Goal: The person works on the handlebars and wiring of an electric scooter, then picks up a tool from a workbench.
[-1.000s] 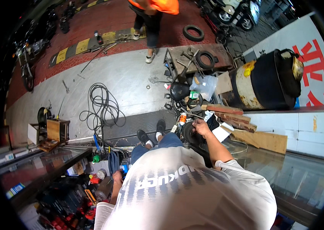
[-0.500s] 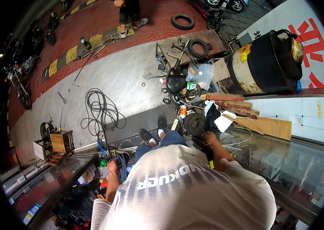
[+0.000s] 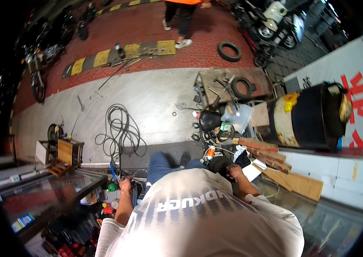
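Observation:
My left hand (image 3: 125, 184) is low beside my left thigh, its fingers curled. Whatever it may hold is too small to make out. Near it are a green round thing (image 3: 111, 187) and a blue-handled tool (image 3: 113, 171). At my right side, my right hand (image 3: 234, 171) is also curled, with its grip hidden. It appears close to a small dark wheel (image 3: 219, 164); I cannot tell whether they touch. An orange-and-white bottle (image 3: 210, 152) stands beyond that wheel.
Glass counters flank me, left (image 3: 57, 197) and right (image 3: 305, 222). A coiled black hose (image 3: 121, 132) lies on the floor. Ahead right are a low workbench (image 3: 258, 79) with a tyre, wooden boards (image 3: 297, 182) and a black drum (image 3: 310, 118). A person (image 3: 183, 21) walks beyond.
My view has tilted up and shifted left, so floor and bench sit lower and further right. My right hand has drawn back slightly. The person beyond has stepped to the right.

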The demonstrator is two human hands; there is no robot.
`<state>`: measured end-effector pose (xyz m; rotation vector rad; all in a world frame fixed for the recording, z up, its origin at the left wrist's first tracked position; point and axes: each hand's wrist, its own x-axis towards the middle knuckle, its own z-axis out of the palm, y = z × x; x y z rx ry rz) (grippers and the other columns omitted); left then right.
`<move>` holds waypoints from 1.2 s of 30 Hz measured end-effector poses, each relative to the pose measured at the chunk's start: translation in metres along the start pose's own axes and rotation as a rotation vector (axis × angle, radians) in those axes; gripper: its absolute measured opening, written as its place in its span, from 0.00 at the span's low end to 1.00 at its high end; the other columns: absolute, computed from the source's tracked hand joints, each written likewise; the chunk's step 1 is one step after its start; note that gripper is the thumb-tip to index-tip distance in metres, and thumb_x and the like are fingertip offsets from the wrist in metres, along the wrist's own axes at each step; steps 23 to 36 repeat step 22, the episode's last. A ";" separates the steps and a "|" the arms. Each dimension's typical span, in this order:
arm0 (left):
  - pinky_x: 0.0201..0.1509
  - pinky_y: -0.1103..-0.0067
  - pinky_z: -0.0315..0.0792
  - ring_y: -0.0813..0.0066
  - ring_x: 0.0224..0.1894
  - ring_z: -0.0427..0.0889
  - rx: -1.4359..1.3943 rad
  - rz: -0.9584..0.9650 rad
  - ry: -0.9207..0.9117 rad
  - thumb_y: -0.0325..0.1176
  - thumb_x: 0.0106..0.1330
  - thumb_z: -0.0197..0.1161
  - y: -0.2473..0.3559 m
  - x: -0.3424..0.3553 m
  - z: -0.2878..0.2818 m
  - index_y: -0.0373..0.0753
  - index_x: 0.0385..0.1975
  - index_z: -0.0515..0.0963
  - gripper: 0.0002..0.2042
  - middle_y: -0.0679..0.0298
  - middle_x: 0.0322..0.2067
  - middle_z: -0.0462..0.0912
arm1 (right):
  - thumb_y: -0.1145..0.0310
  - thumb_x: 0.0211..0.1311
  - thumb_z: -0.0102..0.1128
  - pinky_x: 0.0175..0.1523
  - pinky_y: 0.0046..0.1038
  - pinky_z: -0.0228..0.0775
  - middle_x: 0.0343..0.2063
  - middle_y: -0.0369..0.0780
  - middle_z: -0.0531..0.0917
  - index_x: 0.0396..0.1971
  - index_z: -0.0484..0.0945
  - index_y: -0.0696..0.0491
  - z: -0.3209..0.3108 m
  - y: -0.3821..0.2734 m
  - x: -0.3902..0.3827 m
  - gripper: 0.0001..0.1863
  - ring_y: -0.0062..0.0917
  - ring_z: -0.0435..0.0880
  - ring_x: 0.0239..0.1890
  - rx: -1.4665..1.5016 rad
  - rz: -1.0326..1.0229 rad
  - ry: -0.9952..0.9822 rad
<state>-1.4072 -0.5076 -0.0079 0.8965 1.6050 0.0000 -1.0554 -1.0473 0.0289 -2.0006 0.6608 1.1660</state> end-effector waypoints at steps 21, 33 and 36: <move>0.29 0.70 0.76 0.64 0.31 0.85 -0.246 0.059 0.158 0.35 0.63 0.66 0.289 0.222 -0.053 0.41 0.44 0.82 0.12 0.63 0.33 0.84 | 0.63 0.66 0.64 0.39 0.38 0.77 0.37 0.33 0.85 0.45 0.83 0.49 0.248 -0.481 0.152 0.11 0.24 0.88 0.40 -0.090 -0.342 -0.225; 0.29 0.69 0.77 0.65 0.33 0.85 -0.285 0.110 0.137 0.36 0.64 0.66 0.315 0.234 -0.050 0.43 0.43 0.83 0.10 0.63 0.33 0.84 | 0.63 0.66 0.64 0.39 0.38 0.77 0.37 0.33 0.85 0.45 0.83 0.49 0.254 -0.498 0.158 0.11 0.24 0.88 0.40 -0.098 -0.333 -0.222; 0.29 0.69 0.77 0.65 0.33 0.85 -0.285 0.110 0.137 0.36 0.64 0.66 0.315 0.234 -0.050 0.43 0.43 0.83 0.10 0.63 0.33 0.84 | 0.63 0.66 0.64 0.39 0.38 0.77 0.37 0.33 0.85 0.45 0.83 0.49 0.254 -0.498 0.158 0.11 0.24 0.88 0.40 -0.098 -0.333 -0.222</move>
